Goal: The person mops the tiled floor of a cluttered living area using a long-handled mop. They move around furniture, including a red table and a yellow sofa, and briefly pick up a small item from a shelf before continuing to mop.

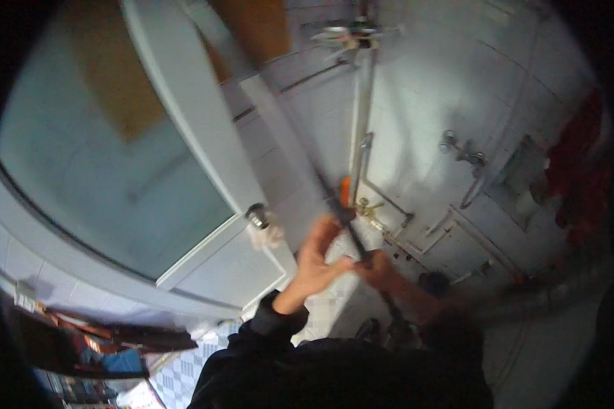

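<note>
A long pole (316,170), pale at the top and dark lower down, runs diagonally from the upper left to near my body, blurred by motion. My left hand (318,262) is at its left side, fingers curled onto the dark section. Lower and to the right, my right hand (382,273) grips the same pole, its outline smeared. Just left of the pole stands a white door with frosted glass (129,191) and a metal knob (257,215).
Tiled walls carry pipes (361,109), a chrome tap (465,151) and brass valves (365,208). Red cloth (573,170) hangs at the right. A dark shelf with assorted items (82,368) is at lower left, beside blue checked flooring (187,375).
</note>
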Motion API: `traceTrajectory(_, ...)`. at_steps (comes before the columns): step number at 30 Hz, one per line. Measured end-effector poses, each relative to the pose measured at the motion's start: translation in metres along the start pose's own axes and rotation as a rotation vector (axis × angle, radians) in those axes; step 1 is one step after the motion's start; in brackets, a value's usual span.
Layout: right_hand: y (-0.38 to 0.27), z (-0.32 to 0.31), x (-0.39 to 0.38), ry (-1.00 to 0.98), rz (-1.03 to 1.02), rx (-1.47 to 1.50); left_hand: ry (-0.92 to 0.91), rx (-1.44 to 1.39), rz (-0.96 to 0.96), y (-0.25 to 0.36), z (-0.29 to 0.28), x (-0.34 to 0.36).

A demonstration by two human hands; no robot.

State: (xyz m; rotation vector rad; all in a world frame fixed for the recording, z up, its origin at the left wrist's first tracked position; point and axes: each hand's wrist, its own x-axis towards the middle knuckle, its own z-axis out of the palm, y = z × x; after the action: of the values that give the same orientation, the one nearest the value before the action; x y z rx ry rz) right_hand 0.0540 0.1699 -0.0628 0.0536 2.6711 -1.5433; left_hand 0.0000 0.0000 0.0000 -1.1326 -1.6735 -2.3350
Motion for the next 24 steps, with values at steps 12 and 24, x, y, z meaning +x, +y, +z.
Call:
traceTrajectory(12,-0.053,0.333,0.072,-1.128,-0.253,0.758,1.031,0.171,0.2,0.19,-0.213,-0.154)
traceTrajectory(24,0.057,0.681,0.037,-0.936,1.403,0.685,1.338,0.734,0.598,0.338,-0.222,-0.277)
